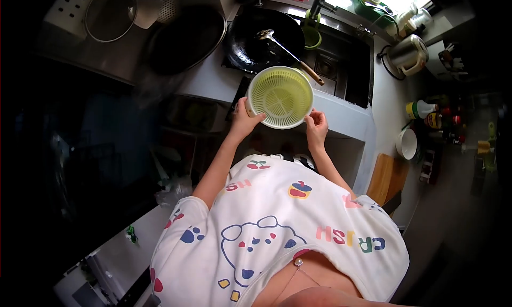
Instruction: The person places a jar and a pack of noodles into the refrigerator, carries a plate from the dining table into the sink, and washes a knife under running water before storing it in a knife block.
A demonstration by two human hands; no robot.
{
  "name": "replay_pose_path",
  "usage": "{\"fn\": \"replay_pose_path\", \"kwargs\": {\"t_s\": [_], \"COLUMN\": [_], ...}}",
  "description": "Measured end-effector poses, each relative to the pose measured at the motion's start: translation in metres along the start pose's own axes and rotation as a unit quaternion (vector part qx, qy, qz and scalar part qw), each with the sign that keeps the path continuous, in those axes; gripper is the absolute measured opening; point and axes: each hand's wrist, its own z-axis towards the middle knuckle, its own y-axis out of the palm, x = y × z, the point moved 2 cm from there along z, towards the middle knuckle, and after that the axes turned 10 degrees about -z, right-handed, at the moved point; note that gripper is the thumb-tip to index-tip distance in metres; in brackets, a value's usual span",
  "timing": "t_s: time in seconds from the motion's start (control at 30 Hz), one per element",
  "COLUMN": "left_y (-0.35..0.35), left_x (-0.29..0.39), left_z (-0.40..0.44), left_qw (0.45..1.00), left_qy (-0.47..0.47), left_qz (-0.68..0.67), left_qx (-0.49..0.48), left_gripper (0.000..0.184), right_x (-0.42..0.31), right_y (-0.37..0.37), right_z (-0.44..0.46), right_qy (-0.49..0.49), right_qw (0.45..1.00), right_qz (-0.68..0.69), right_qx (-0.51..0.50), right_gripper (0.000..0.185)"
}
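Note:
A round draining basket with a white slatted wall and a light green layer beneath is held in front of the sink's edge. Nothing shows inside it. My left hand grips its left rim, thumb over the edge. On the other side my right hand pinches the lower right rim with curled fingers. Just beyond the basket, a black wok rests partly over the sink. Across it lies a metal turner, its wooden handle reaching toward the basket.
The dark sink is behind and to the right, near a green strainer. A kettle, bottles, a white bowl and a cutting board line the right counter. A large dark pan stands at left.

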Motion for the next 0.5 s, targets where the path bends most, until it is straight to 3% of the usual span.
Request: {"fn": "replay_pose_path", "kwargs": {"t_s": [0.17,0.2,0.27,0.33,0.47,0.5], "left_y": [0.003,0.002,-0.01,-0.048,-0.137,-0.155], "left_x": [0.001,0.0,-0.011,-0.013,-0.006,-0.014], "left_z": [-0.003,-0.001,0.007,0.023,0.054,0.069], "left_qw": [0.999,0.998,0.989,0.965,0.862,0.841], "left_qy": [0.03,0.04,-0.028,0.06,-0.003,0.0], "left_qz": [0.018,0.026,-0.128,-0.221,-0.422,-0.45], "left_qx": [0.023,0.028,0.071,0.129,0.281,0.299], "left_gripper": [0.079,0.079,0.072,0.049,0.038,0.036], "right_x": [0.016,0.013,0.003,-0.018,-0.076,-0.077], "right_y": [-0.008,-0.011,-0.016,-0.012,0.052,0.081], "right_z": [0.009,0.009,0.006,0.009,0.054,0.073], "right_qy": [0.01,-0.002,-0.03,-0.079,-0.153,-0.103], "right_qw": [0.996,0.995,0.991,0.991,0.988,0.988], "right_qz": [-0.084,-0.097,-0.119,-0.061,0.007,0.049], "right_qx": [-0.036,-0.006,0.053,0.094,-0.034,-0.103], "right_gripper": [0.017,0.02,0.026,0.027,0.03,0.032]}}
